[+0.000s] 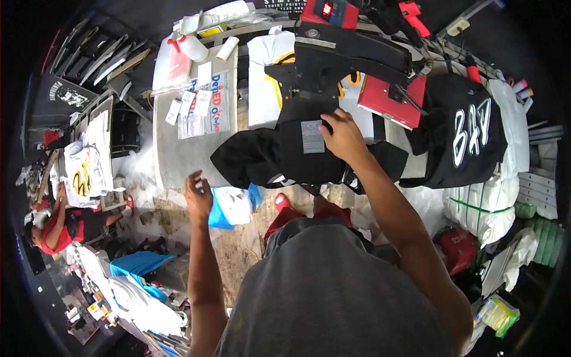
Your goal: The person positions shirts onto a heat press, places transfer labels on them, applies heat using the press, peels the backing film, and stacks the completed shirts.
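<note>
A black shirt [250, 157] lies over the platen of the heat press [351, 56]. On its dark upper part sits a small translucent grey transfer film [313, 137] with pale print. My right hand [345, 135] reaches over the shirt, its bent fingertips closed at the film's right edge; the exact grip is partly hidden under the fingers. My left hand [198, 193] hovers in front of the grey table [169, 160], left of the shirt, fingers loosely apart and holding nothing. White garments [264, 77] with yellow and black trim lie behind the shirt.
Left on the table are small white cards [202, 101], a printed plastic sheet [220, 116] and a spray bottle [193, 47]. The press's red box [392, 101] stands right, near a black shirt with white lettering [473, 137]. A person in red [56, 232] works far left.
</note>
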`<state>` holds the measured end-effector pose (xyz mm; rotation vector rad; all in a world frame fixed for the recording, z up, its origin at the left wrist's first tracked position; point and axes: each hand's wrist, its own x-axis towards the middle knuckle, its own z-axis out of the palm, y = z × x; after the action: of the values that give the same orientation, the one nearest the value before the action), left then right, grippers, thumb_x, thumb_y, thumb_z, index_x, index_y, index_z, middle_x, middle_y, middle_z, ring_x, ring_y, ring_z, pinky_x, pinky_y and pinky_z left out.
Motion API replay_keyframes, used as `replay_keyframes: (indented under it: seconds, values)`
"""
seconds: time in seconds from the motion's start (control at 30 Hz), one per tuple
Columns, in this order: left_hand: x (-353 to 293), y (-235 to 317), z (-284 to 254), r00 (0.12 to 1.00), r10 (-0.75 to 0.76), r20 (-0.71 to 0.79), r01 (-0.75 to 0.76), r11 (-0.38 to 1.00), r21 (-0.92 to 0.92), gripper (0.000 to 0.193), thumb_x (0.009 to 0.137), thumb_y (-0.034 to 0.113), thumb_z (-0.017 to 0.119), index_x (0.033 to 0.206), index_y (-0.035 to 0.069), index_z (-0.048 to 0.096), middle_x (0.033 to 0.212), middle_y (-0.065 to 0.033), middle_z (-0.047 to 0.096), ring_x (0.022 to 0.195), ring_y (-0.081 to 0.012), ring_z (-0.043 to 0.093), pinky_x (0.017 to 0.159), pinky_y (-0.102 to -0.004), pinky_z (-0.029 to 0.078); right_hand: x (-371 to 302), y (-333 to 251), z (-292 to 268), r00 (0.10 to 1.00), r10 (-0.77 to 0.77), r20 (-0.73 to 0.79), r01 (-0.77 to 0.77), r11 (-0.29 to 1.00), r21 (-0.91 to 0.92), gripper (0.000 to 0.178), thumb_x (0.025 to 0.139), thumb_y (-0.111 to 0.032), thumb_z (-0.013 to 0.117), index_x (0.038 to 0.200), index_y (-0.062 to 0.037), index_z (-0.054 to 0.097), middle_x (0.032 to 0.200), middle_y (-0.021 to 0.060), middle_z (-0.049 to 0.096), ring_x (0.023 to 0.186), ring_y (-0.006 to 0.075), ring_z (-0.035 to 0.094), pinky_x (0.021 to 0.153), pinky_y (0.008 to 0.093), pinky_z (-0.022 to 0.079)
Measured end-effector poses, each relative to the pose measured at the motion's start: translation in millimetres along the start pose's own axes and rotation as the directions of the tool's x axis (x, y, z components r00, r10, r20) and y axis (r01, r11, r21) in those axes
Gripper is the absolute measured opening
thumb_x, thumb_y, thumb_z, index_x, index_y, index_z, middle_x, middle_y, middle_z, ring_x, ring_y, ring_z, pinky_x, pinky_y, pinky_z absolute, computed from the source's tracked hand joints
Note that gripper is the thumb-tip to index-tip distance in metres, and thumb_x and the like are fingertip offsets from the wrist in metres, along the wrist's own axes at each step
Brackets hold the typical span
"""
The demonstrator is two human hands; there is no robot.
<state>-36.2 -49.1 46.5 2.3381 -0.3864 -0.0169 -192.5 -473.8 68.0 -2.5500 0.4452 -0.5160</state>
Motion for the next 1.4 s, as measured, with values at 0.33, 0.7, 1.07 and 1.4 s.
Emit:
replay_keyframes:
  seconds: [0.33,0.7,1.07,1.4]
  values:
    - [-142.3,-106.4,10.1,0.967,0.089,0.239,-0.092,0.996,0.001,0.024,0.084,0.002,0.07,0.107,0.005,0.065,0.105,-0.0176,0.067,0.093,-0.0329,0.068,0.075,-0.0389,0.059,-50.0,-78.1,-33.3,0.975,-0.219,-0.029,0.221,0.967,0.125,0.015,0.074,-0.007,0.073,0.085,-0.0082,0.063,0.089,0.0125,0.065,0.084,0.0348,0.062,0.076,0.0442,0.053]
    - [-186.7,-186.3,-20.9,0.962,-0.058,0.268,0.066,0.998,-0.019,0.012,0.089,0.008,0.067,0.1,0.004,0.07,0.096,-0.0166,0.074,0.086,-0.0302,0.074,0.076,-0.0405,0.059,143.1,-100.1,-245.4,0.789,-0.47,-0.395,0.382,0.88,-0.283,0.032,0.09,-0.026,0.074,0.114,-0.0063,0.07,0.12,0.0119,0.068,0.115,0.026,0.063,0.102,0.0365,0.047]
    - [-226.6,-221.4,-46.3,0.943,-0.141,0.301,0.134,0.99,0.044,0.016,0.09,0.016,0.067,0.103,0.008,0.071,0.096,-0.0153,0.076,0.093,-0.0343,0.074,0.081,-0.044,0.058,156.8,-104.2,-214.6,0.971,0.058,-0.23,-0.142,0.919,-0.369,0.045,0.101,-0.049,0.048,0.133,-0.0197,0.063,0.132,0.0176,0.061,0.128,0.0385,0.054,0.11,0.0457,0.042]
    - [-218.8,-255.8,-0.2,0.903,-0.08,0.423,0.042,0.994,0.097,0.012,0.09,0.019,0.068,0.097,0.01,0.072,0.095,-0.0139,0.076,0.087,-0.0329,0.075,0.077,-0.0432,0.059,-20.6,-220.6,-307.0,0.93,-0.284,0.233,0.345,0.892,-0.292,0.051,0.071,-0.042,0.088,0.095,-0.0019,0.069,0.13,0.0188,0.059,0.125,0.0392,0.056,0.105,0.045,0.045]
